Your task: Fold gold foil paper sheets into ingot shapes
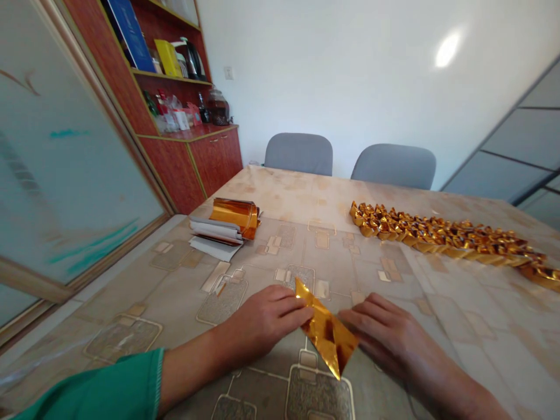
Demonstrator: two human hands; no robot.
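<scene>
A piece of gold foil paper, folded into a slanted shape with pointed corners, is held just above the table between my hands. My left hand pinches its upper left edge, with the fingers on top and the thumb hidden. At the right corner of the paper, my right hand has its fingers together and bent against the edge; its thumb is out of sight. Farther back on the left lies a stack of gold and white foil sheets, curled up at the sides. Rows of folded gold foil pieces stand packed together at the right.
A patterned cover lies over the table. Two grey chairs stand at its far side against the white wall. At the left are a red-brown cabinet with bottles and boxes, and a frosted glass door.
</scene>
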